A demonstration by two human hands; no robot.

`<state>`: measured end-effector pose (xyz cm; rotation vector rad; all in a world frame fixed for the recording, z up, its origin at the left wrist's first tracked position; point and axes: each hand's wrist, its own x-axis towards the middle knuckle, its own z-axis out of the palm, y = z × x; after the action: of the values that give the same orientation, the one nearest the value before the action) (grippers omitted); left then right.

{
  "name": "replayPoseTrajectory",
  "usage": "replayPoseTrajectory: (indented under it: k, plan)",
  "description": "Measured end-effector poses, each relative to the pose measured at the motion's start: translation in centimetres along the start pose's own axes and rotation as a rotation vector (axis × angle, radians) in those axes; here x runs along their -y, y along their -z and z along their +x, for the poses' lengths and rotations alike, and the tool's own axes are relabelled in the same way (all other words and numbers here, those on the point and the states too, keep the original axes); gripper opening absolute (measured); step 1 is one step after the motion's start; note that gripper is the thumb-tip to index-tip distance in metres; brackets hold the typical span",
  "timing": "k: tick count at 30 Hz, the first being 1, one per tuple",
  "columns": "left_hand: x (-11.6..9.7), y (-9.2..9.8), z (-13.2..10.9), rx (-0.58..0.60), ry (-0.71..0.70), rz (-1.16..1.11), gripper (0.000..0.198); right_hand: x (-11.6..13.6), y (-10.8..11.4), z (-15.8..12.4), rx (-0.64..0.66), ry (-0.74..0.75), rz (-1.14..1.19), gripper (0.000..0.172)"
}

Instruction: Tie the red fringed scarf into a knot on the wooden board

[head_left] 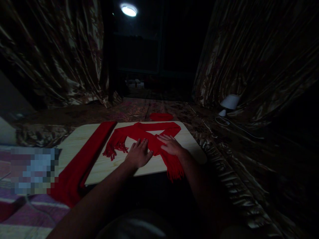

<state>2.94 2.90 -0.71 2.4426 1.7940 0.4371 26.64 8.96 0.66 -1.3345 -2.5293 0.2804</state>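
Note:
A red fringed scarf (139, 132) lies crossed over itself on a pale wooden board (77, 142). My left hand (138, 154) lies flat with fingers spread, its fingertips on the scarf where the two parts cross. My right hand (170, 145) rests flat on the scarf just to the right, fingers stretched out. One fringed end (113, 151) points to the left on the board; the other (175, 171) hangs over the board's near edge.
A second red scarf (82, 162) runs lengthwise over the board's left side and off its near edge. A small red piece (161, 116) lies beyond the board. A white lamp (229, 103) with a cable stands at the right. Shiny curtains hang on both sides.

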Motion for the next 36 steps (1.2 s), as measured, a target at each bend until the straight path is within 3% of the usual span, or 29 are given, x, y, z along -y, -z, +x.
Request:
replayPoseTrajectory:
  k: [10, 17, 20, 23, 25, 27, 31, 36]
  plan:
    - [0.8, 0.3, 1.8, 0.102, 0.016, 0.001, 0.086, -1.3, -0.6, 1.5, 0.013, -0.015, -0.012, 0.064]
    - [1.7, 0.3, 3.1, 0.102, 0.007, 0.003, 0.085, -1.0, -0.3, 2.8, 0.007, -0.049, 0.009, 0.061]
    - [1.8, 0.5, 3.0, 0.091, -0.005, 0.008, 0.085, -1.9, -0.7, 3.1, -0.097, -0.055, 0.135, 0.054]
    - [2.1, 0.7, 2.1, 0.091, -0.040, 0.041, 0.086, -4.0, -0.8, 2.7, -0.357, -0.193, 0.243, 0.047]
    - [2.4, 0.7, 1.3, 0.111, -0.070, 0.072, 0.087, -5.9, -0.8, 1.9, -0.484, -0.334, 0.142, 0.047]
    - [2.9, 0.8, 0.2, 0.131, -0.106, 0.096, 0.087, -7.6, -0.6, 0.7, -0.486, -0.393, -0.053, 0.048]
    - [3.6, 1.0, -1.9, 0.134, -0.164, 0.109, 0.081, -9.4, -0.4, -1.5, -0.392, -0.319, -0.223, 0.044]
    - [3.9, 1.2, -2.9, 0.101, -0.183, 0.091, 0.077, -8.9, -0.5, -2.3, -0.360, -0.304, -0.359, 0.044]
